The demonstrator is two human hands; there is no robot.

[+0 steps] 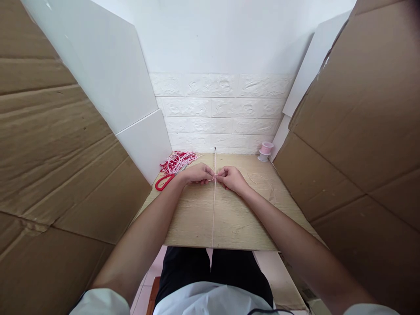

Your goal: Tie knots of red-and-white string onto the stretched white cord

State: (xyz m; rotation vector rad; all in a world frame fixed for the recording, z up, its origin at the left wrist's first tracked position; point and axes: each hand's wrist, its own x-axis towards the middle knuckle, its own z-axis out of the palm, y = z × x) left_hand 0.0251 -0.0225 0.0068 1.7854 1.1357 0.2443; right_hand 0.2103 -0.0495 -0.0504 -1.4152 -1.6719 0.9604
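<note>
A pale cord (214, 214) runs from a small nail (215, 148) at the back of the table straight toward the front edge. My left hand (200, 173) and my right hand (231, 178) meet over its upper part, fingertips pinched close together. Thin pinkish thread loops out around the fingertips, and both hands grip it there. Between nail and hands the cord looks thicker and braided. The exact crossing of the threads is too small to make out.
Red-handled scissors (164, 181) lie left of my left forearm, partly under a heap of red and white cords (179, 162). Two stacked spools (265, 151) stand at the back right. Cardboard walls (344, 109) flank the wooden table (246, 223).
</note>
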